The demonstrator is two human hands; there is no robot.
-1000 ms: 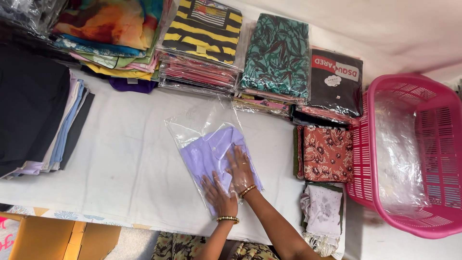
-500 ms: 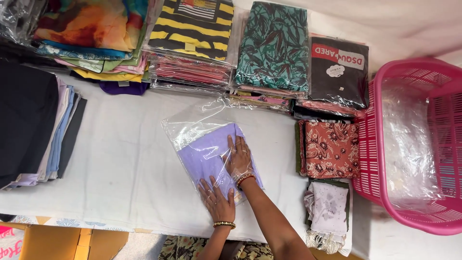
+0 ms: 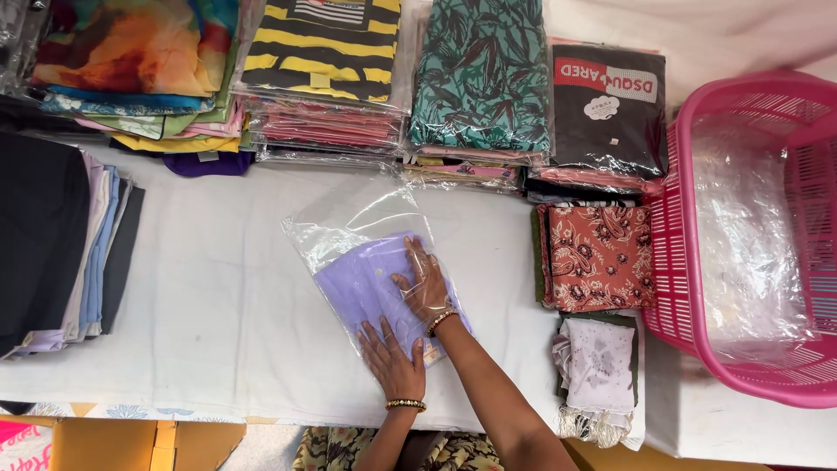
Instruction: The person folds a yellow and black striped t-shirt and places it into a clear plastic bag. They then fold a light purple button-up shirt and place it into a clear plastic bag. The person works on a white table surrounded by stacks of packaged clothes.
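Observation:
A folded lilac garment [image 3: 362,283] lies inside a clear plastic bag [image 3: 349,227] on the white table cover [image 3: 218,288]. Both my hands rest flat on it. My left hand [image 3: 390,359] presses the bag's near end, fingers spread. My right hand [image 3: 423,281] lies palm down on the garment's right side, a beaded bracelet at its wrist. The bag's open far end sticks up empty past the garment.
Stacks of bagged folded clothes [image 3: 475,78] line the far edge. A dark pile [image 3: 44,244] sits at the left. A rust floral garment [image 3: 597,257] and a pale one [image 3: 597,366] lie at the right, beside a pink basket [image 3: 671,262] holding clear bags.
The view has shifted a little. My hands have slid slightly along the bagged lilac garment, staying flat on it.

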